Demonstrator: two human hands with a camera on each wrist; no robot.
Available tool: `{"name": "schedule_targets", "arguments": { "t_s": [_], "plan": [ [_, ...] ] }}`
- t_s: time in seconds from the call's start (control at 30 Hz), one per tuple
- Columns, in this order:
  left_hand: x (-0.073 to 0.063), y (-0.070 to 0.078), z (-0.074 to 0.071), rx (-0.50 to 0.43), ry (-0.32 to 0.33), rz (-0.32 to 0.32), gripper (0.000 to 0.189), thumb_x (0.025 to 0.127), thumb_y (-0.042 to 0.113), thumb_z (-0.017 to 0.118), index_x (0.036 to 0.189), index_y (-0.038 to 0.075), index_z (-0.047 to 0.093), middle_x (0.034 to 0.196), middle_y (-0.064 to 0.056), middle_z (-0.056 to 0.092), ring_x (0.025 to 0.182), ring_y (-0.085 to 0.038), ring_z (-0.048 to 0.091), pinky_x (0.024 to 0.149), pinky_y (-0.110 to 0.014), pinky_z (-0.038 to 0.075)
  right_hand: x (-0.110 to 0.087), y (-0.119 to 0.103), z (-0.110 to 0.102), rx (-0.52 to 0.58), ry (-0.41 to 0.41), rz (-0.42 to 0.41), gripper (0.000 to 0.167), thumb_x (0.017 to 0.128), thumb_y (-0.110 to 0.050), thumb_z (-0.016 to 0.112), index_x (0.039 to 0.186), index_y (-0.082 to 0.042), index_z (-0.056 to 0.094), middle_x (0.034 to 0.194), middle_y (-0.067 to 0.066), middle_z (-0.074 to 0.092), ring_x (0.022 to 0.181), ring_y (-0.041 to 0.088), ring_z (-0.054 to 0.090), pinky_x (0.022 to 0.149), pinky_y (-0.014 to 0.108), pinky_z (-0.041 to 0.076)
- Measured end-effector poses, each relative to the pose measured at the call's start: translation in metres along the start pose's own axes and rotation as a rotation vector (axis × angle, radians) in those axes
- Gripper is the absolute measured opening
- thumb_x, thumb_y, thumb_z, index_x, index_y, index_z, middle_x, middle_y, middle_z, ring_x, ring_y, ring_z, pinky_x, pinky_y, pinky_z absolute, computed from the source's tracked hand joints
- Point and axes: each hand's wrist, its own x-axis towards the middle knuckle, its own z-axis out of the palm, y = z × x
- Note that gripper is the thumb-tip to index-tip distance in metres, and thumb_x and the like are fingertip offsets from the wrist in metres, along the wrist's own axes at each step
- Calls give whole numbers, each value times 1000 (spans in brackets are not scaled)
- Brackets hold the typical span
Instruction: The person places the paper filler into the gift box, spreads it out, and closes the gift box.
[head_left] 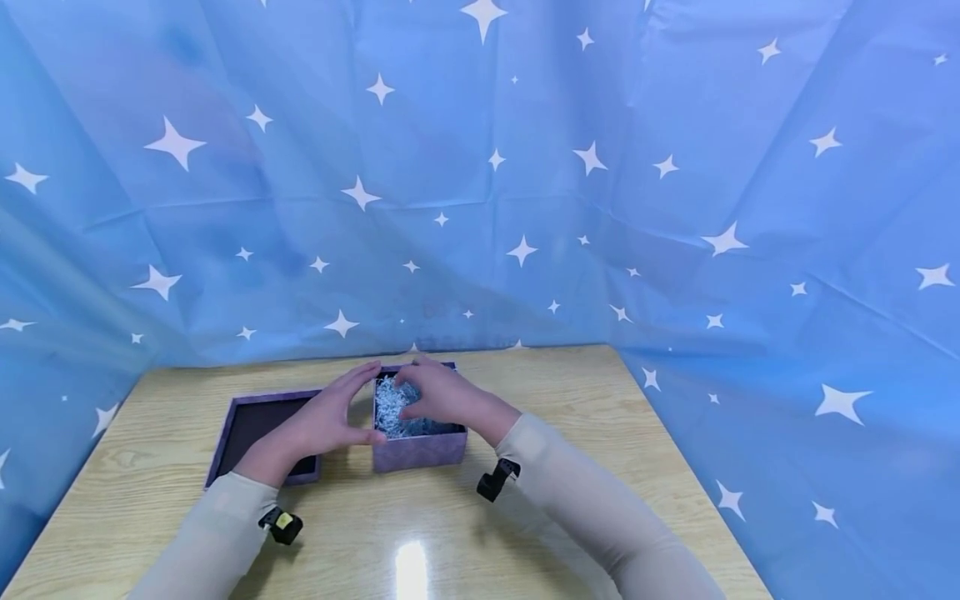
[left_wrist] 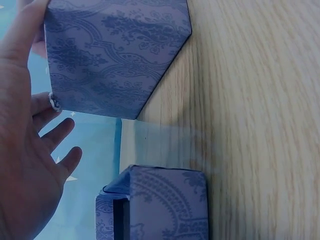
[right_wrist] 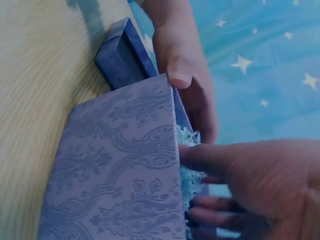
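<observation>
A purple patterned box [head_left: 420, 452] stands upright on the table, its top uncovered. Pale blue shredded paper [head_left: 391, 410] fills it. My left hand [head_left: 322, 422] holds the box across its left side, thumb at the near corner and fingertips toward the far one. In the right wrist view, the left thumb [right_wrist: 180, 75] lies on the box's top corner. My right hand [head_left: 446, 395] reaches into the box from the right, its thumb and fingers curled about the shredded paper [right_wrist: 189, 182]. Some of its fingertips are hidden or blurred there.
The box's lid [head_left: 262, 425] lies to the left, dark inside facing up, partly behind the left wrist. A wooden table [head_left: 540, 533] carries everything. Blue star-printed cloth [head_left: 480, 275] hangs along the back and sides. Each sleeve has a black wrist camera [head_left: 498, 481].
</observation>
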Motion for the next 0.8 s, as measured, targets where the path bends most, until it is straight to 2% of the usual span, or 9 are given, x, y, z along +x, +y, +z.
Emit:
{"name": "schedule_targets", "arguments": {
  "t_s": [0.1, 0.2, 0.43, 0.6, 0.8],
  "plan": [
    [0, 0, -2, -6, 0, 2, 121, 87, 59, 91, 178, 16, 23, 184, -12, 19, 165, -46, 22, 121, -76, 33, 5, 1, 5, 61, 39, -78, 53, 100, -30, 87, 147, -18, 67, 152, 3, 60, 141, 21, 59, 109, 34, 54],
    [-1, 0, -2, -13, 2, 6, 120, 88, 55, 92, 178, 16, 24, 184, -12, 20, 166, -46, 21, 122, -76, 32, 13, 5, 14, 87, 10, -109, 59, 102, -28, 85, 154, -15, 62, 156, 4, 59, 141, 20, 59, 112, 34, 52],
    [1, 1, 0, -2, 7, 20, 119, 89, 54, 92, 178, 16, 25, 184, -13, 19, 166, -48, 20, 122, -76, 30, 25, 12, 31, 8, -92, -20, 69, 104, -24, 82, 166, -11, 52, 167, 5, 54, 150, 19, 54, 119, 34, 48],
    [2, 2, 0, 5, 0, 0, 119, 88, 52, 94, 179, 19, 24, 184, -8, 18, 166, -44, 20, 124, -74, 31, 26, 11, 34, -26, -122, 16, 71, 104, -26, 82, 167, -12, 51, 167, 6, 53, 150, 20, 54, 120, 35, 47],
    [2, 3, 0, 4, 1, 4, 120, 87, 52, 94, 178, 16, 25, 183, -12, 20, 166, -46, 21, 123, -75, 31, 23, 12, 32, -47, -138, 20, 70, 105, -26, 81, 167, -13, 51, 168, 6, 52, 152, 22, 52, 121, 36, 46]
  ]
}}
